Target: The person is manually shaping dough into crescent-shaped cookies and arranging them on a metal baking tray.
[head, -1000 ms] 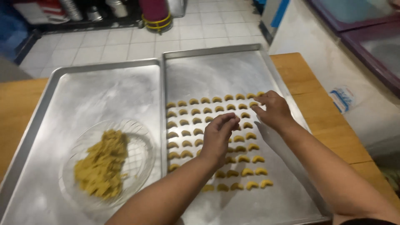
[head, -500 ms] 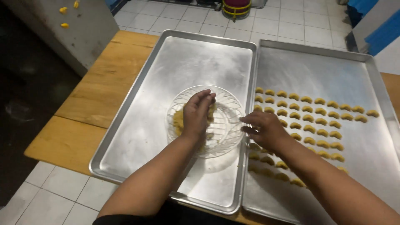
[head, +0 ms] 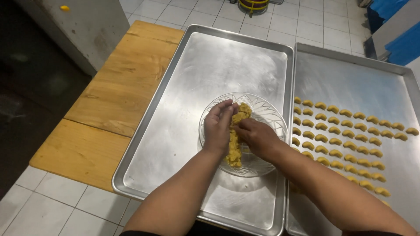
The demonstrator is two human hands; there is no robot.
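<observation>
The head view looks straight down on both hands meeting over a clear glass plate (head: 267,114). The left hand (head: 217,126) is curled, fingers bent down onto the heap of yellow dough pieces (head: 235,142); whether it has pinched any between its fingers I cannot tell, since the back of the hand hides them. The right hand (head: 257,136) comes in from 3 o'clock, closed loosely with its fingertips touching the same heap, likely steadying or picking at it. The dough lies in a strip through the plate's middle, running from 12 toward 6 o'clock. The plate sits near the right edge of the left steel tray (head: 175,131), probably kept close to the work next door. At 3 o'clock, touching that tray, a second steel tray (head: 350,83) carries small crescent-shaped dough pieces (head: 345,144) laid in neat rows, spaced apart so they do not touch. Both trays rest on a wooden desk (head: 109,96), above a white tiled floor (head: 43,205).
</observation>
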